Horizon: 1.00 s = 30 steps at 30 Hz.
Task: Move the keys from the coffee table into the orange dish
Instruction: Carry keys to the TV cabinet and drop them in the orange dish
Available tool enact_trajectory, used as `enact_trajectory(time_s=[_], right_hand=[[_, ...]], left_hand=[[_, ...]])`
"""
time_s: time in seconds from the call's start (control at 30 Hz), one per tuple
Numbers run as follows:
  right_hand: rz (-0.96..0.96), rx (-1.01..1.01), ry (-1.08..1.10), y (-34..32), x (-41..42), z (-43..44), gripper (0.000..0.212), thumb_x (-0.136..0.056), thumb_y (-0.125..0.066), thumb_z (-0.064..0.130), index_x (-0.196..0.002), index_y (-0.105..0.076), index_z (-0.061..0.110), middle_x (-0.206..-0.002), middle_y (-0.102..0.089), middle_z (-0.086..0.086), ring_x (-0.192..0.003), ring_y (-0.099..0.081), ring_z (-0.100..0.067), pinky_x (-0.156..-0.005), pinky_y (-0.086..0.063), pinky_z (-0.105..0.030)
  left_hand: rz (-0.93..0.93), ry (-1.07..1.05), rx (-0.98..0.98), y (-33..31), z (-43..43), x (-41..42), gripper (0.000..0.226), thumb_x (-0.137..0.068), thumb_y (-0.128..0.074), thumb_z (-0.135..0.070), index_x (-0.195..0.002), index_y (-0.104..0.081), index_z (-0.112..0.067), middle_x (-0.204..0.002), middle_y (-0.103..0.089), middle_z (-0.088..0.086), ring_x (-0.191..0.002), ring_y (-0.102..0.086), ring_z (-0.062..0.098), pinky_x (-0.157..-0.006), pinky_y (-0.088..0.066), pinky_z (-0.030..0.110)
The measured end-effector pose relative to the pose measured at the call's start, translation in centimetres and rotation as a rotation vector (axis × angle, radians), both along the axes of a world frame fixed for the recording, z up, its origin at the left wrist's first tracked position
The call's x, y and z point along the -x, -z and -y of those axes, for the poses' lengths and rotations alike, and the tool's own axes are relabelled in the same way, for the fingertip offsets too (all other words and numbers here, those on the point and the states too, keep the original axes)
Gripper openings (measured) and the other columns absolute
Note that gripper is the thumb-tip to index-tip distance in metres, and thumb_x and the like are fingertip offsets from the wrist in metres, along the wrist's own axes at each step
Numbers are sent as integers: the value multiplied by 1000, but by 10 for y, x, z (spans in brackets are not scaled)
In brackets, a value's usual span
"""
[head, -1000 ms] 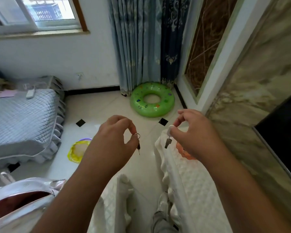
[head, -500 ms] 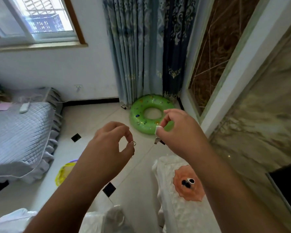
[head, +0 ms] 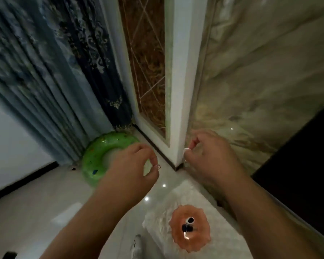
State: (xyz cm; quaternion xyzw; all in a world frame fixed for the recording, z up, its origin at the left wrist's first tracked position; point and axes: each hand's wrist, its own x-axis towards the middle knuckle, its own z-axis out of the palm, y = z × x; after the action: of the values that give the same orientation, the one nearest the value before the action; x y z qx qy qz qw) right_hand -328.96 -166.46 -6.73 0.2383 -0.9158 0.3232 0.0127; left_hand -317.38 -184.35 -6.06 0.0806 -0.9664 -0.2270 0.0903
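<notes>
Left hand (head: 137, 165) pinches a key ring (head: 157, 166), right hand (head: 209, 156) a white tag (head: 186, 150); both should lower steadily over the orange dish (head: 190, 228).

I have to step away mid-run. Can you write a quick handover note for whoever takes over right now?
Left hand: fingers pinched on a small key ring, held in the air over the floor; the key itself is hidden.
Right hand: fingers pinched on a small white tag; what hangs below it is blurred.
Orange dish: on the white quilted cover, below and nearer the camera than both hands. Dark-headed keys already lie in it.
Done: some keys delivered.
Left: lower both hands over the dish and release what they hold.
</notes>
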Motion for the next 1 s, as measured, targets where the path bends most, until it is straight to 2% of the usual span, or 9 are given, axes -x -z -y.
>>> enact_trajectory(time_s=[0.13,0.27,0.4,0.47,0.53,0.6,0.73,0.9,1.0], right_hand=[[92,15,217,9,27,-4,15,-75,-69,28,-71,-55,25,-95,-59,10,-92,-54,-15,-78,-46,-32],[116,5,422,25,37,-7,13,-80,-69,32,-77,-58,25,-111,-61,4,-103,-51,-13,-69,-28,-22],[150,2,592,42,32,-16,12,-81,-69,32,-80,-60,24,-123,-61,3,-111,-49,-13,-71,-25,-20],[154,25,678,54,24,-20,13,-80,-70,31,-79,-60,23,-116,-62,3,-102,-49,-9,-70,-28,-19],[181,30,753,69,11,-27,15,-81,-70,33,-76,-58,25,-97,-59,9,-82,-46,-4,-62,-30,-10],[228,4,808,87,-4,-34,16,-81,-69,36,-74,-57,28,-88,-56,15,-78,-47,-1,-59,-28,-7],[345,-3,851,130,-27,-45,13,-81,-70,36,-76,-59,31,-112,-56,19,-106,-47,-2,-70,-25,-5],[423,37,879,192,-40,-52,13,-81,-71,33,-76,-59,32,-120,-57,19,-119,-47,-6,-74,-25,-3],[470,37,889,236,-45,-56,12,-83,-70,33,-77,-60,32,-132,-55,15,-124,-45,-4,-75,-25,-4]], left_hand=[[-3,195,-43,1,21,76,10,-81,-65,-32,-80,-57,-36,-106,-54,-19,-100,-51,4,-83,-42,22],[-2,379,-33,13,29,133,14,-80,-70,-27,-79,-58,-34,-103,-53,-20,-97,-49,-1,-79,-40,17],[15,532,-80,34,30,168,12,-81,-68,-29,-79,-58,-35,-106,-55,-21,-100,-51,-3,-77,-40,17],[36,596,-86,49,29,180,12,-80,-68,-30,-79,-58,-36,-106,-55,-20,-99,-52,-2,-74,-38,15],[73,645,-101,67,23,187,12,-79,-68,-29,-79,-58,-35,-106,-56,-18,-95,-53,1,-71,-38,16],[117,679,-117,82,15,190,12,-78,-68,-27,-80,-59,-35,-103,-56,-16,-91,-53,1,-71,-36,12],[152,723,-151,117,-6,189,12,-77,-68,-27,-80,-59,-34,-99,-56,-18,-87,-54,1,-72,-36,12],[265,736,-136,178,-24,172,6,-76,-60,-39,-81,-58,-35,-101,-56,-16,-94,-53,2,-76,-35,11],[323,726,-112,219,-34,162,11,-80,-67,-29,-82,-58,-34,-104,-56,-15,-97,-53,3,-77,-33,9]])
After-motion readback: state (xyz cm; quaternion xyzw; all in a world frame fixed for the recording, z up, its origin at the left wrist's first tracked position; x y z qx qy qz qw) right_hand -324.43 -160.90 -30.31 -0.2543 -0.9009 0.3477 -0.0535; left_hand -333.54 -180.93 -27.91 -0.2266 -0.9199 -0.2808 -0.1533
